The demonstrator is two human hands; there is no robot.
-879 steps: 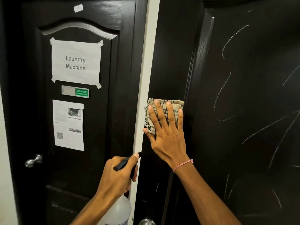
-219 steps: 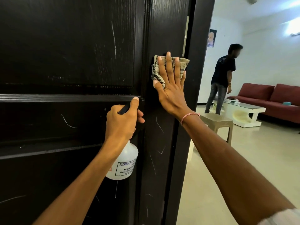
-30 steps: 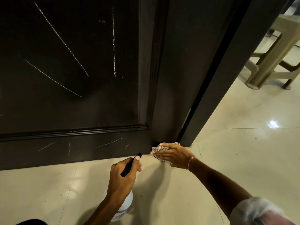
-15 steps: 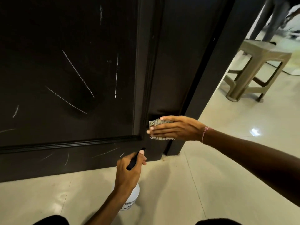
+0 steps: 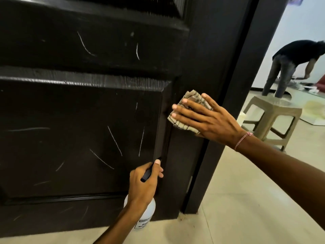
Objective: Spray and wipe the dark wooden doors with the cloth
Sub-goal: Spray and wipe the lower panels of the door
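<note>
Right hand [image 5: 207, 120] pressed the cloth [image 5: 191, 96] flat on the door's [image 5: 70, 120] right stile, fingers straight and spread. Cloth looked soft, light and folded, better held by palm pressure than a pinch. Left hand [image 5: 142, 185] was curled round the spray bottle [image 5: 147, 213] neck, low against the door. Smooth plastic, probably slippery when wet.

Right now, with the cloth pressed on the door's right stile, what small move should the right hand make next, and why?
Probably slide the right hand and cloth leftward onto the lower panel: pale streaks mark it nearby, and the left hand holds the spray bottle ready.
</note>
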